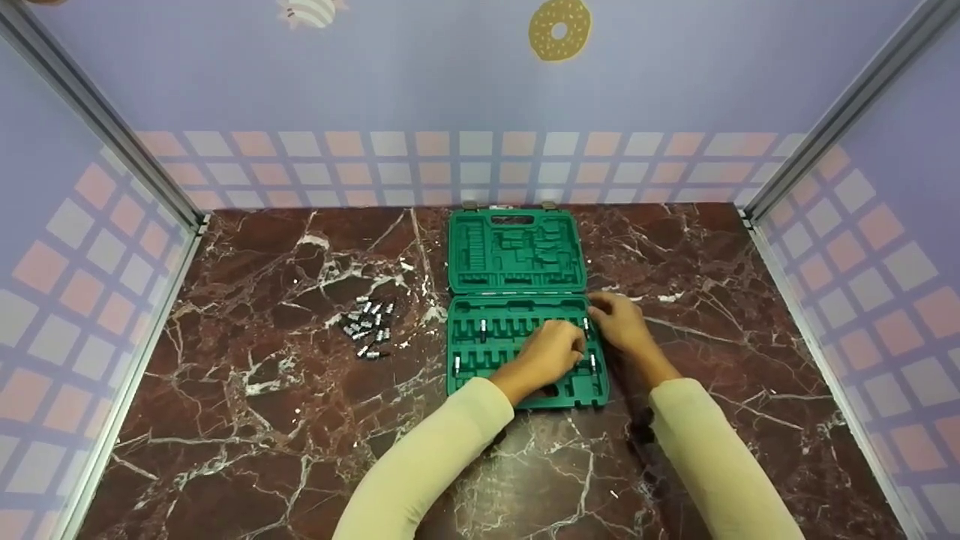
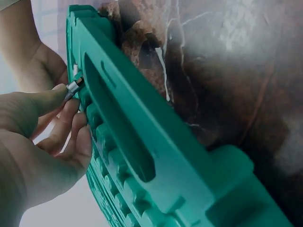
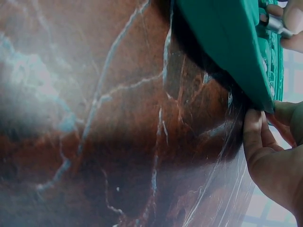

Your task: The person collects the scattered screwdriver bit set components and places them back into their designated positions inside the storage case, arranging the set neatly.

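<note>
A green plastic tool case (image 1: 517, 401) lies unfolded on the marble-patterned surface, its moulded lid (image 1: 517, 251) at the far side. Over the case's lower half, my left hand (image 1: 551, 351) pinches a small silver bit socket (image 2: 73, 88) between thumb and fingertips, right at the slots. At the case's right edge, my right hand (image 1: 621, 324) grips the rim, thumb on top and fingers along the side (image 3: 253, 127). Several bit sockets sit in slots, including one at the upper left (image 1: 483, 330), one at the lower left (image 1: 457, 365) and one at the right (image 1: 592, 364).
Left of the case lies a loose pile of bit sockets (image 1: 367, 327) on the marble-patterned surface (image 1: 247, 435). Patterned lilac walls stand at the back (image 1: 420, 82) and on both sides, with metal strips at the corners.
</note>
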The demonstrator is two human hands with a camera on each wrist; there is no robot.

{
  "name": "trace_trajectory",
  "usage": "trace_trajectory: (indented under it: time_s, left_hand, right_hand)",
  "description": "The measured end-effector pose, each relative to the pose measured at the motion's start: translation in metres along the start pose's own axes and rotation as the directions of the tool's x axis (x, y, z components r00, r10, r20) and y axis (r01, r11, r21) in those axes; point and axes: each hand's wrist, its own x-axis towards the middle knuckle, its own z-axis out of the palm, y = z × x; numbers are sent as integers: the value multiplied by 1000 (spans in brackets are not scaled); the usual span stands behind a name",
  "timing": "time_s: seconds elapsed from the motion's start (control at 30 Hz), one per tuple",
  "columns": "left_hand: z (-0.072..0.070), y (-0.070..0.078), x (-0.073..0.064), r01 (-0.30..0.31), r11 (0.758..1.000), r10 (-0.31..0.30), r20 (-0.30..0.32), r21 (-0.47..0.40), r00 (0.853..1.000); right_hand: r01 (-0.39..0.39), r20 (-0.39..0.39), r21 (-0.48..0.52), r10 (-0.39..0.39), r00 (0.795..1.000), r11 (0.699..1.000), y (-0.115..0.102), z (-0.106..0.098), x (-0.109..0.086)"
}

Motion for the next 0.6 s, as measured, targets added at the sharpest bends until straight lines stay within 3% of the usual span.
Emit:
trace_trajectory:
  time_s: [0.3, 0.47, 0.6]
  left_hand:
    - [7, 4, 2, 64, 989, -58, -48, 133, 997]
    - [7, 4, 6, 101, 987, -95, -53, 123, 994]
    - [8, 2, 8, 96, 993, -91, -68, 72, 993]
  right_hand:
    - [-11, 7, -10, 11, 1000, 1000, -3, 0, 0]
    - [-16, 2, 11, 16, 1000, 1000, -3, 1, -1]
    - [-10, -2, 11, 10, 1000, 1000, -3, 1, -1]
